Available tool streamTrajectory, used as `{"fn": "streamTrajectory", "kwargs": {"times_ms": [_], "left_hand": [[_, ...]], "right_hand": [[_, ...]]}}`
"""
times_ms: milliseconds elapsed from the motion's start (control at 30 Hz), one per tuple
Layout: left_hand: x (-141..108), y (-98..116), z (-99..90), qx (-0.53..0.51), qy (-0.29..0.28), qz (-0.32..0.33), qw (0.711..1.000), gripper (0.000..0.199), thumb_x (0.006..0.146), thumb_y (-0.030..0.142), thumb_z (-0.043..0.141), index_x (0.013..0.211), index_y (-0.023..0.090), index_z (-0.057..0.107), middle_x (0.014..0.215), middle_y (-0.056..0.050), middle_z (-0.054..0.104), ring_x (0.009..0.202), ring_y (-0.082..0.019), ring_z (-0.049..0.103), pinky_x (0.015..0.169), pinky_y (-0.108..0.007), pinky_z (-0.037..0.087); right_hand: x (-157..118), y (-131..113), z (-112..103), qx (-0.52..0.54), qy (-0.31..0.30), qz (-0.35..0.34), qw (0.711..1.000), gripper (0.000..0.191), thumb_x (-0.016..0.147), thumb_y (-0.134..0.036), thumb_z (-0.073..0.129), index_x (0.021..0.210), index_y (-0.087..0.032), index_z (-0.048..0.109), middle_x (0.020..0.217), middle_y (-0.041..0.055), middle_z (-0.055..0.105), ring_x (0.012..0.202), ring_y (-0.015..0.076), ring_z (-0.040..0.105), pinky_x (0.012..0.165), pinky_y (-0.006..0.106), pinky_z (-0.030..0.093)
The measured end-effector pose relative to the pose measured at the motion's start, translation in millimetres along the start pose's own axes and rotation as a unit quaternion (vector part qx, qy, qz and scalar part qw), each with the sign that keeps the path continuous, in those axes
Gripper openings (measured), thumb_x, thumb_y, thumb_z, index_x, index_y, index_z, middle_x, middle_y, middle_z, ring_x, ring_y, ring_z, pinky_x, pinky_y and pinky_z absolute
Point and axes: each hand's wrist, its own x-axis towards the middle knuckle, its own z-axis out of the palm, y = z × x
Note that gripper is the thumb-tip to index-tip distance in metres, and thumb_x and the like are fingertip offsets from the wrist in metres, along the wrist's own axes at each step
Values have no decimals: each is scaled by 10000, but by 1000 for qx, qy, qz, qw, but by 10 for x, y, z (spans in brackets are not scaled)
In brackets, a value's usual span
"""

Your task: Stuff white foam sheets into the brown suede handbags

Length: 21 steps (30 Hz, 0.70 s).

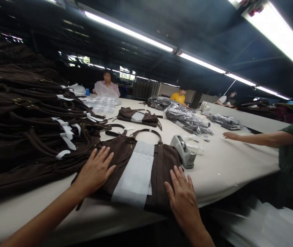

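A dark brown handbag [117, 154] lies flat near the table's front edge, its looped handles pointing away. Around its middle runs a band of white paper [136, 171]. My left hand [94, 169] rests on the bag's left side with fingers spread, next to the large pile. My right hand [182, 190] touches the right side of the bag, its fingers also apart. Neither hand grips anything. Just beyond the bag's right corner stands a grey tape dispenser [187, 154].
Brown bags [12, 137] are piled high at left. Another wrapped bag [136, 116] lies farther back, near plastic-wrapped bags [187, 118]. A person's arm [259, 139] reaches over the table [228, 168] from the right; other people sit beyond. White sheets [272, 223] lie low right.
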Motion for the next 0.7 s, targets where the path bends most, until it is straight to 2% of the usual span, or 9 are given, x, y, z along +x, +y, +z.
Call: {"fn": "streamTrajectory", "kwargs": {"times_ms": [133,200,300,433,567,700], "left_hand": [[-196,-347,141,-14,-83,-3,996,493,921,427,331,1138,198,709,1406,-134,555,1383,-374,402,1109,-628,323],[-329,-432,228,-31,-85,0,996,516,928,433,290,1099,213,724,1419,-133,542,1379,-377,408,1085,-627,358],[-444,-430,323,-34,-77,-41,996,582,931,492,266,1199,177,676,1463,-149,488,1387,-352,406,1094,-571,383],[-439,-306,343,-30,-71,-120,990,689,911,546,290,1379,96,519,1485,-147,456,1385,-305,422,1130,-497,373],[-409,-242,256,-62,-20,-173,983,690,908,545,296,1363,79,524,1433,-152,525,1336,-295,484,1119,-462,390],[-345,-286,61,-128,7,-276,952,705,850,529,356,1322,39,543,1261,-204,632,1226,-357,549,1052,-491,428]], "right_hand": [[-75,227,354,-28,-105,114,987,706,971,-553,316,1454,-53,437,1543,172,347,1442,324,313,1165,570,226],[-193,334,517,-19,-120,137,983,750,972,-574,263,1499,-47,348,1562,154,313,1451,297,299,1177,552,213],[-336,425,641,0,-85,138,987,760,979,-586,186,1536,-74,263,1581,119,291,1471,251,257,1205,511,155],[-398,473,703,29,-36,135,990,750,982,-583,148,1532,-91,282,1563,121,341,1469,249,258,1208,508,132],[-404,550,815,57,-5,138,989,776,973,-604,134,1511,-80,331,1537,132,387,1453,274,293,1201,527,140],[-395,596,859,68,6,133,989,842,943,-669,147,1479,-65,384,1504,148,433,1427,299,338,1186,538,172]]}}
